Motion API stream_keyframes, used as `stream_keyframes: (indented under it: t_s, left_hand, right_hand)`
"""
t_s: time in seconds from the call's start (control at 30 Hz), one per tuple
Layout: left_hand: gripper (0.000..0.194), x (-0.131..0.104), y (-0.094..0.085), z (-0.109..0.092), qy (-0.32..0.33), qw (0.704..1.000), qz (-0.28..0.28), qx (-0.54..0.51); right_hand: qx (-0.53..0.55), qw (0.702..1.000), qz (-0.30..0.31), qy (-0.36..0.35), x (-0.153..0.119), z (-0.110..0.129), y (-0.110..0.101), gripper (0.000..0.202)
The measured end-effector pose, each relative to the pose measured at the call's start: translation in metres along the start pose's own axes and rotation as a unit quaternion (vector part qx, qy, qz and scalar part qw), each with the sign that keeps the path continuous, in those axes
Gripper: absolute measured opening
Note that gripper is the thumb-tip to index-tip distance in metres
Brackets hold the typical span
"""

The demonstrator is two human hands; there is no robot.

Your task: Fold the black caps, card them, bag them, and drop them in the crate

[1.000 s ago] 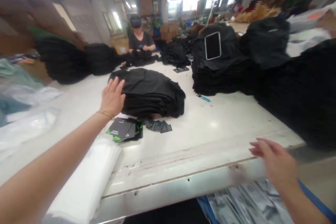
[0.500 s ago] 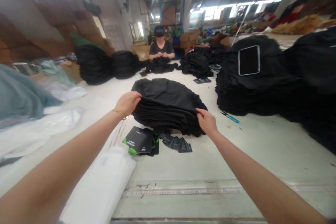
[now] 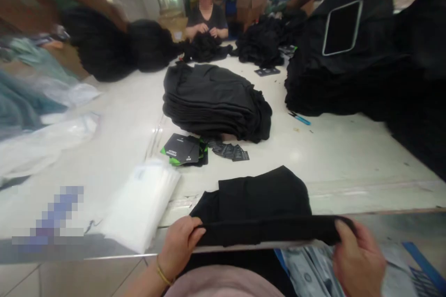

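Note:
A folded black garment point(image 3: 265, 195) lies partly on the front of the table, its near edge stretched into a band between my two hands. My left hand point(image 3: 183, 241), with a gold bangle at the wrist, pinches the left end of that edge. At the right end, my right hand point(image 3: 358, 253) is closed round the cloth, thumb on top. Beyond it stands a stack of black garments point(image 3: 216, 102). Between the two lie black-and-green cards point(image 3: 181, 148) and a fan of small dark tags point(image 3: 230, 151). The garment's exact kind is unclear.
White plastic bags point(image 3: 142, 199) lie at the left front. Blue-handled thread snips point(image 3: 300, 119) rest right of the stack. A white-rimmed dark tablet-like panel point(image 3: 343, 28) sits on a large black pile point(image 3: 324, 83). Across the table point(image 3: 118, 116), a person point(image 3: 207, 14) handles black cloth.
Both hands have drawn back from the stack to the table's front edge, bringing one black garment with them. The view has tilted downward.

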State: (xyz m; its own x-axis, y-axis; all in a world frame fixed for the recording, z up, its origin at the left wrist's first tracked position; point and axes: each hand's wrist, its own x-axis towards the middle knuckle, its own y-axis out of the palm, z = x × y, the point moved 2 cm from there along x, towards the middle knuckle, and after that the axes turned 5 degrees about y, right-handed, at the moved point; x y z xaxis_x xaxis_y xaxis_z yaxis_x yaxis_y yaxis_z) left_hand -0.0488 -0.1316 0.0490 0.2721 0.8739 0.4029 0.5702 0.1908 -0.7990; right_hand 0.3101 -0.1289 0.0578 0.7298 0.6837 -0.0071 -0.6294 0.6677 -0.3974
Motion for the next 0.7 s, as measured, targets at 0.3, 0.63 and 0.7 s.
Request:
stream_keyframes:
  t_s: [0.3,0.63,0.7]
  left_hand:
    - [0.033,0.059,0.025,0.029,-0.278,0.955,0.104,0.006]
    - [0.026,0.051,0.024,0.033,-0.170,0.978,0.125,0.009]
    - [0.024,0.076,0.027,0.019,-0.103,0.990,0.095,-0.028]
  right_hand:
    - [-0.158,0.937,0.040,-0.308,0.075,0.008,0.109,0.034]
    - [-0.130,0.738,0.323,-0.578,-0.101,0.012,0.109,0.051]
    - [-0.154,0.741,0.335,-0.561,-0.127,0.006,0.122,0.050]
